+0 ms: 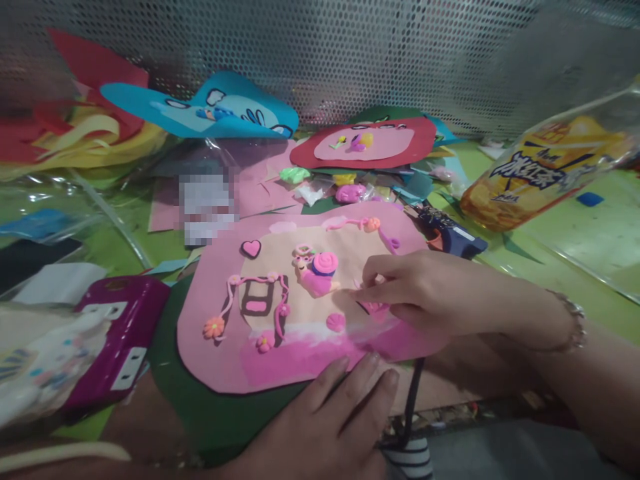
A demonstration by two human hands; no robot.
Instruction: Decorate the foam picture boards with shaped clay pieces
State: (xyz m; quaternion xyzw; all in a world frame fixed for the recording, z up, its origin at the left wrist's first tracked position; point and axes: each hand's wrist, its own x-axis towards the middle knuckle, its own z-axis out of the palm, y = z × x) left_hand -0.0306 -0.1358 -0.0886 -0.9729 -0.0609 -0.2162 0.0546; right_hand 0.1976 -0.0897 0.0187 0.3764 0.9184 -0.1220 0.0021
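Observation:
A pink paper board (pixel 210 360) lies before me on a dark green sheet (pixel 200 413). Clay figures decorate it: a pink snail (pixel 319 272), a heart (pixel 251 249), a shell (pixel 335 323) and a flowered frame (pixel 258 295). My left hand (pixel 340 420) lies flat at the board's lower edge, fingers spread. Over the board's right side, my right hand (pixel 405 290) has thumb and fingers pinched together at a small pink clay piece (pixel 376 310). What sits between those fingertips is mostly hidden.
A tilted drink bottle (pixel 540 173) lies at the right. Behind the board are a red paper picture (pixel 365 147), a blue one (pixel 210 107) and bagged clay lumps (pixel 350 193). A purple case (pixel 120 333) lies left; a perforated metal panel (pixel 350 60) closes the back.

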